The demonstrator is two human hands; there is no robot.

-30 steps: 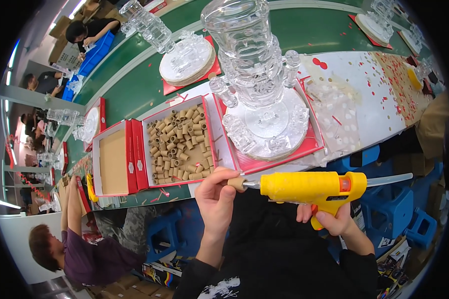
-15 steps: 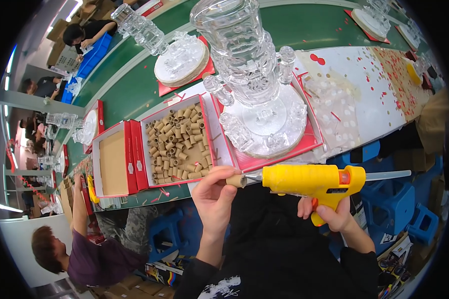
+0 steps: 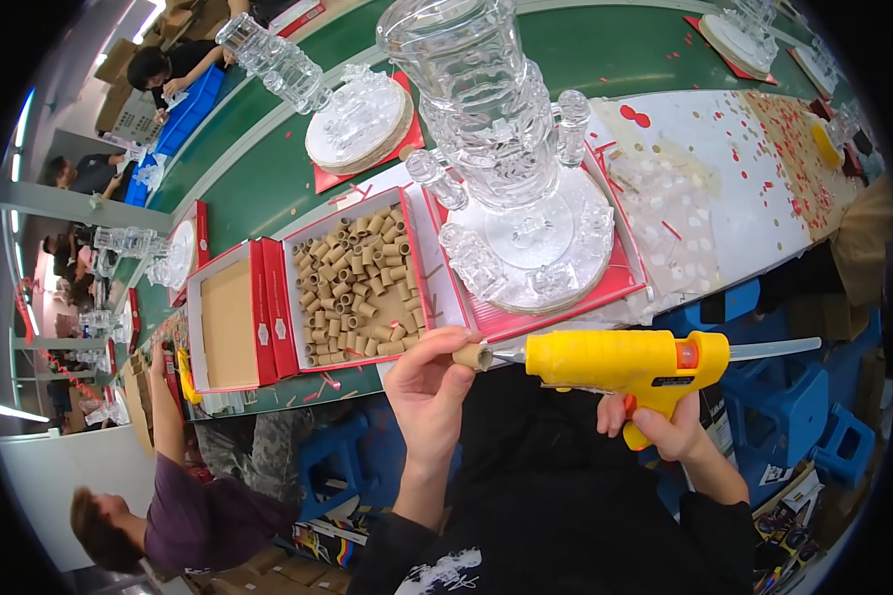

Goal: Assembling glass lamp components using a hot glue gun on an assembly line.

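Between the thumb and fingers of my left hand (image 3: pixel 429 392) is a short brown cardboard tube (image 3: pixel 473 357), its open end facing right. My right hand (image 3: pixel 665 424) is closed round the handle of a yellow hot glue gun (image 3: pixel 605 361), which lies level with its nozzle pointing left at the tube. The nozzle tip is at the tube's rim; whether they touch I cannot tell. A pale glue stick (image 3: pixel 779 349) juts out of the gun's back. Beyond my left hand, a red-edged box (image 3: pixel 286 297) holds many similar tubes.
A tall clear figure (image 3: pixel 496 129) stands on a round white base (image 3: pixel 541 288) in a red tray just ahead. Left of the tubes lies an open red box (image 3: pixel 230 322). More clear pieces sit on the green table (image 3: pixel 253 203). A person in purple (image 3: pixel 218 521) works at my left; blue stools (image 3: pixel 779 402) stand right.
Both hands, the tube and the glue gun keep nearly the same pose. The person in purple at the left has shifted slightly downward in view.
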